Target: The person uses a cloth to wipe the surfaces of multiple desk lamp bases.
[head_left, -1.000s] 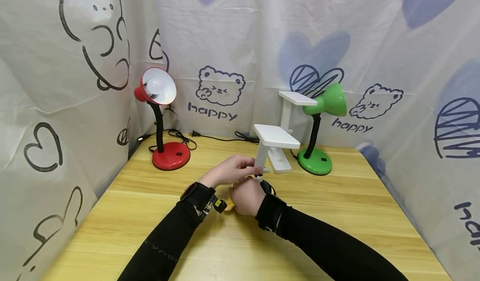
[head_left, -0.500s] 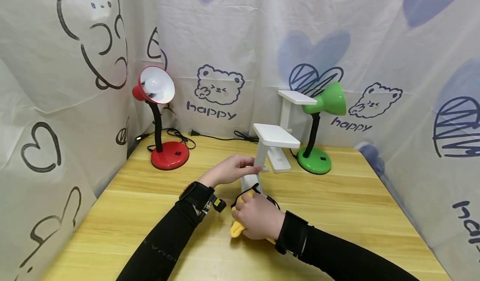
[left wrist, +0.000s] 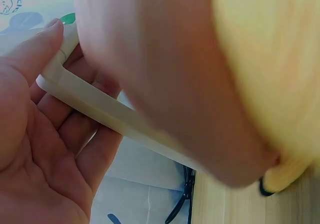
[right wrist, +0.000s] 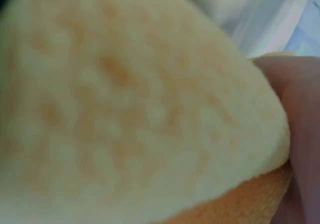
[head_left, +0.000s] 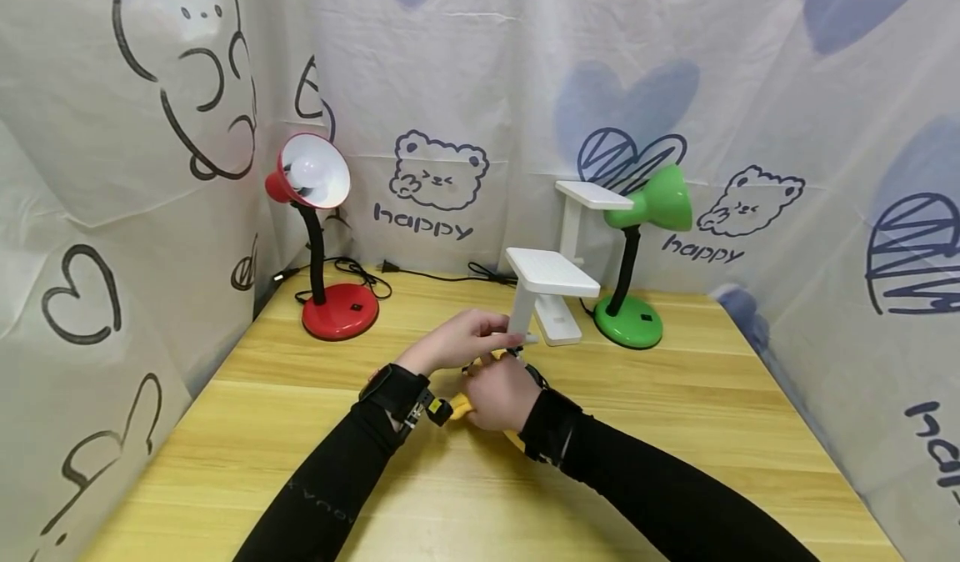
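A white folding desk lamp (head_left: 542,283) stands at the table's middle. My left hand (head_left: 461,338) grips its upright stem; the left wrist view shows the fingers curled round the white stem (left wrist: 95,106). My right hand (head_left: 498,393) holds a yellow cloth (head_left: 459,406) pressed against the lamp's base, which is hidden beneath hand and cloth. The cloth (right wrist: 135,114) fills the right wrist view, blurred. In the left wrist view the cloth (left wrist: 270,58) and the right hand (left wrist: 165,83) are very close.
A red gooseneck lamp (head_left: 318,237) stands at the back left with its black cord (head_left: 420,274) trailing along the wall. A green lamp (head_left: 637,253) and a second white lamp (head_left: 585,212) stand at the back right. Printed fabric walls enclose the wooden table (head_left: 675,429).
My right hand drew the yellow cloth back toward me half a second ago, then pushed it forward onto the lamp base again. The left hand has stayed on the stem.
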